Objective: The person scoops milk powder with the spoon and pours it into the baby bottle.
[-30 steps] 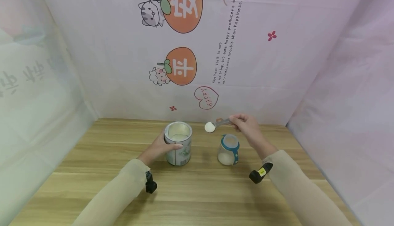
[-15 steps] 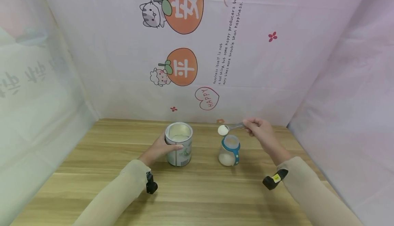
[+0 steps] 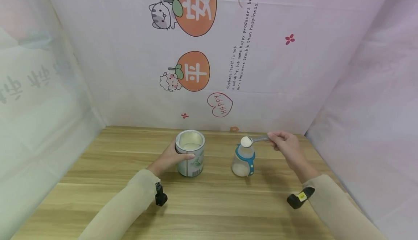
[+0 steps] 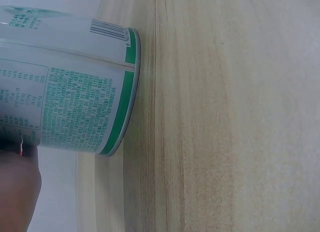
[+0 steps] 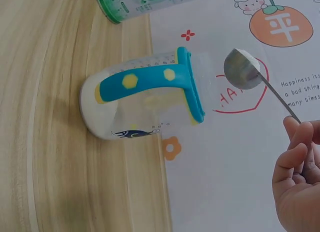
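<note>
My left hand (image 3: 168, 159) grips an open metal can (image 3: 190, 160) from its left side, thumb across the front. Pale powder shows inside the can, which stands upright on the table. In the left wrist view the can's green-and-white label (image 4: 75, 87) fills the left part. My right hand (image 3: 288, 149) pinches the handle of a metal measuring spoon (image 5: 243, 69). A heap of white powder (image 3: 246, 141) fills the spoon's bowl, held level just above the mouth of a baby bottle (image 3: 241, 163). The clear bottle has a blue collar and handle (image 5: 145, 83) and white contents at its bottom.
The wooden table (image 3: 209, 203) runs up to a white printed cloth (image 3: 261, 102) behind the can and bottle. Cloth walls also stand at the left (image 3: 42, 87) and right (image 3: 356, 123). Can and bottle are a short gap apart.
My right hand has moved right with the filled measuring spoon, from between can and bottle to above the bottle's mouth. My left hand and the can have stayed in place.
</note>
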`<state>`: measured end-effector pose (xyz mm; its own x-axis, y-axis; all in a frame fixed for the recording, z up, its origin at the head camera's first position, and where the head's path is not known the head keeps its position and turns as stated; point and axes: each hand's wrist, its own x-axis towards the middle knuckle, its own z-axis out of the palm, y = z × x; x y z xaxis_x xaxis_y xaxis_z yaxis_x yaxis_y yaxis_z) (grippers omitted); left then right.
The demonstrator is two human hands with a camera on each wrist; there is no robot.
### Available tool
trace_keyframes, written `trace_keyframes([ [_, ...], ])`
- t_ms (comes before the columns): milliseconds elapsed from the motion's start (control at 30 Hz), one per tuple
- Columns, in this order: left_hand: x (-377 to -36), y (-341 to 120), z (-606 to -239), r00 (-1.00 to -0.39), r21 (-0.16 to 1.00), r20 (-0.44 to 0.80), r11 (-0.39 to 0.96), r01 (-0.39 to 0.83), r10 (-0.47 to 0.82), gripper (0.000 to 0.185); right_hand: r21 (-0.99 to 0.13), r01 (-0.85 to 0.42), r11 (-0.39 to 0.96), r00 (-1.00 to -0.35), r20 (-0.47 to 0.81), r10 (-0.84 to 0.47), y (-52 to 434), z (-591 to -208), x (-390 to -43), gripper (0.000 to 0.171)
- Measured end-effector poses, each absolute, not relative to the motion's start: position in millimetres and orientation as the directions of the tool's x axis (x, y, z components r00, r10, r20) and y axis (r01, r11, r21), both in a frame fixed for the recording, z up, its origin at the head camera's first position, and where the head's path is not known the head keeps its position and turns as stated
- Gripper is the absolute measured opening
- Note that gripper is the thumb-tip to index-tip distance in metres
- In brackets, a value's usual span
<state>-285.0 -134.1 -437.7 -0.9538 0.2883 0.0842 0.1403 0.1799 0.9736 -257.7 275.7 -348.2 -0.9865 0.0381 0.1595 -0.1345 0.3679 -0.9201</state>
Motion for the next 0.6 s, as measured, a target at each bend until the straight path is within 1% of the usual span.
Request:
trace_keyframes([
  [300,-284.9,-135.0,-437.5,-0.955,0.977,0.071,0.171,0.125,0.287,0.095,-0.898,-0.177,0.404,-0.977,0.208,0.036,281.5,-353.7,-254.1,0.046],
  [600,-285.5,-135.1,-439.1,-0.956,0.981,0.065,0.159,0.115,0.287,0.098,-0.880,-0.169,0.443,-0.974,0.218,0.061,281.3,-358.3,-254.3,0.044],
])
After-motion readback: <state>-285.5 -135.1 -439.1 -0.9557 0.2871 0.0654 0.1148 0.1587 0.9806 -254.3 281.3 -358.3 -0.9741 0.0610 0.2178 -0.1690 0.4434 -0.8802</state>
